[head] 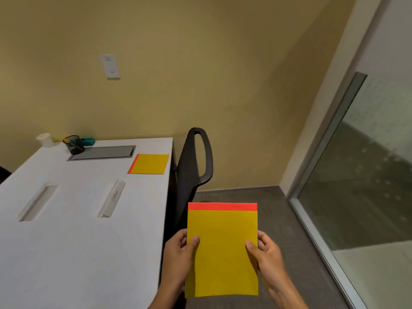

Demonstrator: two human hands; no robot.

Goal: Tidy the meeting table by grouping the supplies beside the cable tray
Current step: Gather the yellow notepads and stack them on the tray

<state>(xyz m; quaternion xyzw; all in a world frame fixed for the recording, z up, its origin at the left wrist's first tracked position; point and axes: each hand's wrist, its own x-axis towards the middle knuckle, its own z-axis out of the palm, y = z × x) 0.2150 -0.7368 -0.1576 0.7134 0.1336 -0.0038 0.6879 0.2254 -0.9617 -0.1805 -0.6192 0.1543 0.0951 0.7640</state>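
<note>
Pad [223, 248], yellow w/ red top strip, held in both hands off the bench's right edge, above the floor. Left hand [178, 257] grips its left side, thumb on the face; right hand [266, 256] grips the right side the same way. On the bench [73, 241], a 2nd pad [149, 164] lies flat just right of the cable tray [102, 152]. Pen cup [74, 144] sits at the tray's left end, paper cup [45, 139] near it. Chair [196, 166] stands beside the bench.
</note>
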